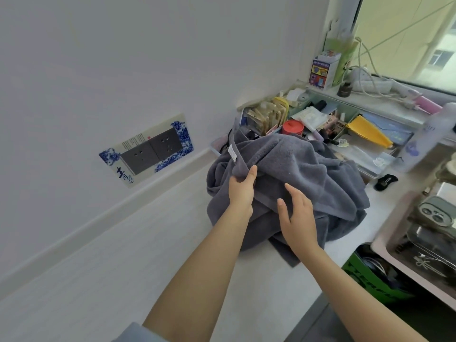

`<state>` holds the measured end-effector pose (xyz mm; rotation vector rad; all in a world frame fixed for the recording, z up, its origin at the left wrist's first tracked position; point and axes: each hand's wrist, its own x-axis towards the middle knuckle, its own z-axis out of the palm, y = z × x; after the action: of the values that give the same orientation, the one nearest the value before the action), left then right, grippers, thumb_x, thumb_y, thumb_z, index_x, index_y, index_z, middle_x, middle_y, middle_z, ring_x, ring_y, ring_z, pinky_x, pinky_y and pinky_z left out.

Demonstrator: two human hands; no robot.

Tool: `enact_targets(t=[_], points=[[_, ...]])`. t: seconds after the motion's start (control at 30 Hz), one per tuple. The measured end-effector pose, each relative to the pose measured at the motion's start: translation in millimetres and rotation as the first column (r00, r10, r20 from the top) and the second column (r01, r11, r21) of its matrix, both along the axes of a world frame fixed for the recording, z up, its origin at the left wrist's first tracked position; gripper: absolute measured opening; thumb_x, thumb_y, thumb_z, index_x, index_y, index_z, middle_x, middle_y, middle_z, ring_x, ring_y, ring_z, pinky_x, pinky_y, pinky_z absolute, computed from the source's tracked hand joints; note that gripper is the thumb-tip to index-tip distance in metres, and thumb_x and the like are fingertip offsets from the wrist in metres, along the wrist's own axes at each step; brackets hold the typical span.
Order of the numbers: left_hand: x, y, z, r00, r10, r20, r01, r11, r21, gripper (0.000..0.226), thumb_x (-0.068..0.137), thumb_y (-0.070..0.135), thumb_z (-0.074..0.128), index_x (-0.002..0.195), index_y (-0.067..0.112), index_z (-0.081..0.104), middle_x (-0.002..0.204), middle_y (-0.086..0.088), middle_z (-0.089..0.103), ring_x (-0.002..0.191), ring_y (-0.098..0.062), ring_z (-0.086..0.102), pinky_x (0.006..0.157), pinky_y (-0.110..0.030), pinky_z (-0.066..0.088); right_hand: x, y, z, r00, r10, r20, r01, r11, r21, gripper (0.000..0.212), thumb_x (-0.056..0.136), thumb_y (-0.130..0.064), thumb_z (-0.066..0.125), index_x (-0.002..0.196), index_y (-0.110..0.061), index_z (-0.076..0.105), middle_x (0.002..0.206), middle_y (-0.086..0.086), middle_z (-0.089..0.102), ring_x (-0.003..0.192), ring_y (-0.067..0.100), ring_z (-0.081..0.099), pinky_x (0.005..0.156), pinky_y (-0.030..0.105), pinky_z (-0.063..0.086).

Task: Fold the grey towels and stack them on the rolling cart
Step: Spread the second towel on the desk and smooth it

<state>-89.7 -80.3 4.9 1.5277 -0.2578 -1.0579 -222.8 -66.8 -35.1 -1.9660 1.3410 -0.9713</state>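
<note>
Your grey towels (pixel 296 174) sit in a crumpled heap on the white table (pixel 128 267) (just before the cluttered organiser). Your left hand (pixel 240 191) pinches a hemmed edge near its white tag (pixel 232 152). Your right hand (pixel 297 218) hovers just above the pile, fingers relaxed and spread.

Towels (pixel 291 178): plain slate grey, heaped, no pattern; small white label (pixel 232 152) on one hem. All places given relative to the towels.
Surface (pixel 138 272) under and left of them: white, faint fine stripes.
Wall (pixel 123 58) behind-left: plain white.
Socket plate (pixel 148 150), left: dark grey sockets, white surround with blue floral motif and dark script.
Lid (pixel 293 126), just behind: red.
Cloth (pixel 370 130), behind-right: bright yellow, beside a pale blue sheet (pixel 392 130).
Box (pixel 323 70), far behind: white and purple, multicoloured print.
Bag (pixel 370 280), lower right: green with black lettering.
</note>
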Motion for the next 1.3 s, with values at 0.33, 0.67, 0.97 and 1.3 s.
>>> enact_targets(t=[0.33,0.67,0.97,1.3], points=[[51,73,9,0.964,0.221,0.149,-0.203,0.971,-0.126,0.044,0.095,0.040,0.051,0.133,0.020,0.043,0.129,-0.002,0.054,0.117,-0.019,0.053,0.104,-0.039,0.043,28,20,18,0.995,-0.087,-0.041,0.075,0.970,-0.232,0.046,0.093,-0.036,0.042,0.136,-0.021,0.047,0.135,0.009,0.039,0.124,0.024,0.029,0.106,0.038,0.019],[151,291,10,0.722,0.569,0.395,-0.610,0.792,-0.025,0.021,0.099,0.035,0.042,0.106,0.019,0.053,0.095,0.003,0.059,0.085,-0.013,0.058,0.064,-0.029,0.045,129,133,-5,0.914,0.303,-0.269,-0.373,0.888,-0.270,0.045,0.093,-0.040,0.032,0.129,-0.023,0.056,0.134,0.003,0.052,0.119,0.023,0.038,0.101,0.038,0.022],[222,543,-53,0.636,0.526,0.564,-0.763,0.538,0.359,0.036,0.098,0.037,0.036,0.101,0.010,0.061,0.106,-0.016,0.063,0.094,-0.032,0.057,0.086,-0.040,0.048,195,275,-74,0.493,0.696,-0.523,-0.743,0.649,0.163,0.078,0.081,-0.065,-0.004,0.142,-0.036,0.035,0.149,-0.011,0.034,0.134,0.017,0.033,0.109,0.036,0.024],[225,714,-90,0.661,0.498,0.562,-0.750,0.450,0.484,0.051,0.098,0.051,0.032,0.097,0.006,0.054,0.091,-0.005,0.055,0.089,-0.027,0.053,0.077,-0.035,0.041,277,372,-90,0.267,0.651,-0.710,-0.816,0.544,0.192,0.051,0.096,-0.053,0.029,0.143,-0.032,0.032,0.145,-0.006,0.041,0.133,0.020,0.034,0.110,0.037,0.019]])
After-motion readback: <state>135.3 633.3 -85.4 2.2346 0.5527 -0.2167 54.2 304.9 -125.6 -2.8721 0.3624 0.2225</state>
